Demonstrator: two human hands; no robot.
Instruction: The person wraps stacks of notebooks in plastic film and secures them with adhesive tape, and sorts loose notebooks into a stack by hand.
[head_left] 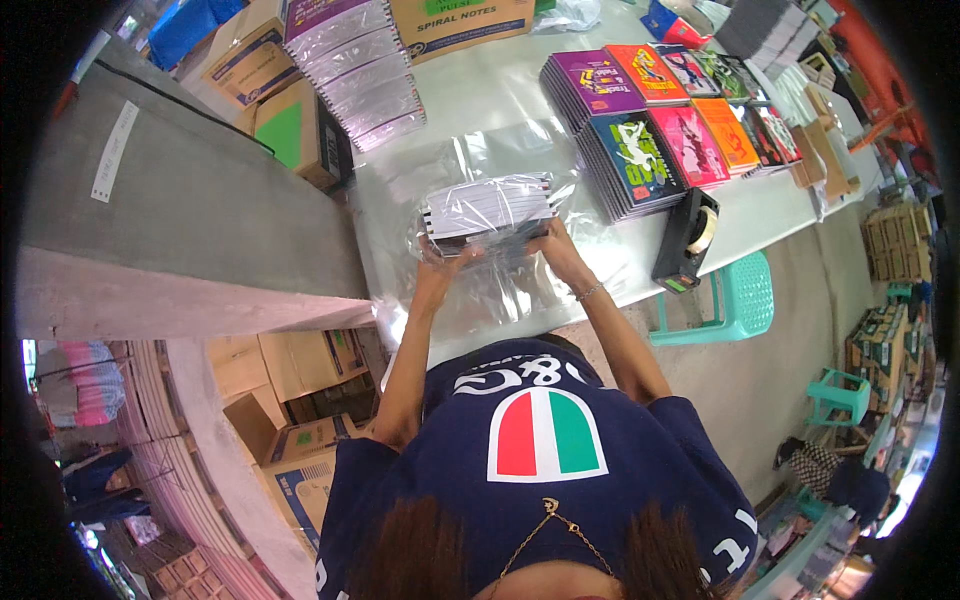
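Toward the near left corner of the table [755, 217], you grasp a stack of notebooks [488, 208] with both hands. Your left hand [445, 256] holds its near left corner, your right hand [552, 244] its near right one; I cannot tell whether your fingers press the paper directly or through the clear film [475, 152] about it. More of that film spreads across the table around the stack. To your right, at the near edge, sits a black tape dispenser [682, 245], with piles of colourful notebooks [660, 125] just beyond. By the far left corner, a row of film-wrapped notebooks [360, 75] lies beside a cardboard box [475, 42].
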